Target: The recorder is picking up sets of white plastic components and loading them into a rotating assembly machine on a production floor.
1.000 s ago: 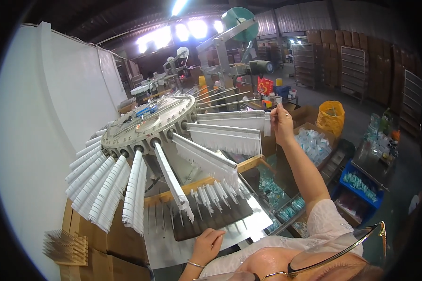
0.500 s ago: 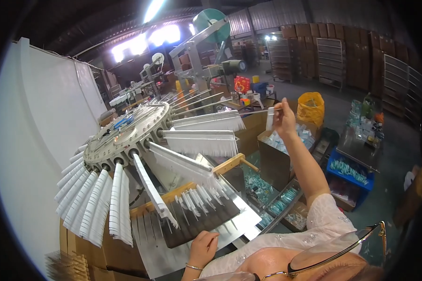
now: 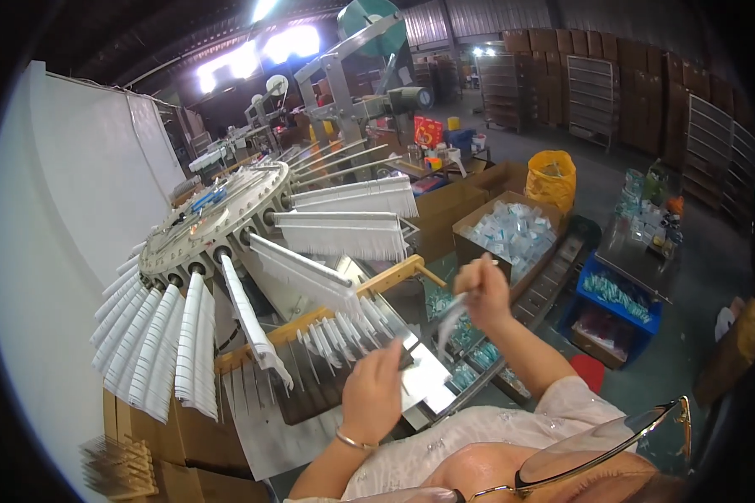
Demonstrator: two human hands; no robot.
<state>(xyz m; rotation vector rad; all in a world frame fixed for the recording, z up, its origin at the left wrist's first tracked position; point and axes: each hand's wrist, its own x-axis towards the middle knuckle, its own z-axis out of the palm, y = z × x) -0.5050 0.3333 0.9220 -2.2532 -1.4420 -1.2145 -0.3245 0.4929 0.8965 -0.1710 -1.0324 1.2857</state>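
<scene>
My right hand (image 3: 485, 293) is closed in a pinch, in front of my body and to the right of the bench. A thin white strip (image 3: 455, 320), blurred by motion, hangs from its fingers. My left hand (image 3: 373, 394) is raised over the near edge of the work plate, apart from the right one; its fingertips are smeared. Left of it a row of white pieces (image 3: 340, 335) stands on a dark block (image 3: 310, 398) beside a wooden bar (image 3: 392, 277). Beyond is a round metal turntable (image 3: 218, 210) whose spokes carry hanging white strips (image 3: 340, 230).
A cardboard box of white and teal packets (image 3: 512, 235) stands to the right, near a yellow bag (image 3: 550, 180). Farther right is a blue crate (image 3: 617, 302) under a cluttered metal table (image 3: 637, 256). Thin pins on a wooden rack (image 3: 122, 469) stick up at lower left.
My right hand has come down and in from far right with the white strip, away from the rod beside it. My left hand has risen from the plate's edge. My view has shifted slightly.
</scene>
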